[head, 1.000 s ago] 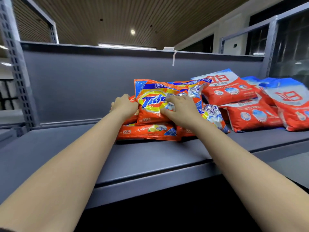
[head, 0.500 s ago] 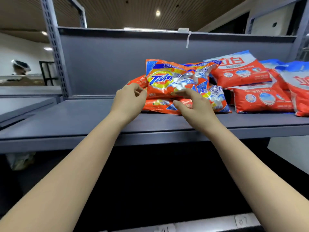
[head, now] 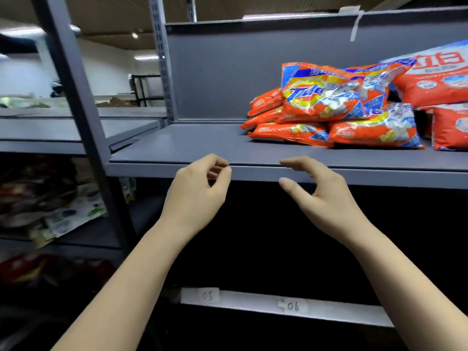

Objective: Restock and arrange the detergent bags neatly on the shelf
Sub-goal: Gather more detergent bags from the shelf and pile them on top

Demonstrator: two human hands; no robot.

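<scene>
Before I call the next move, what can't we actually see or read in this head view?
- Red and white detergent bags: cut off by the right frame edge, count unknown.
- Orange Tide bags: rear ones hidden behind the front pile.
- Lower shelf bay: too dark to see contents.
- Packets at left: blurred, unreadable.
- Left hand and right hand: visible, holding nothing.

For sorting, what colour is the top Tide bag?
Mostly orange, with a yellow-and-blue logo, on the top Tide bag, head view.
</scene>
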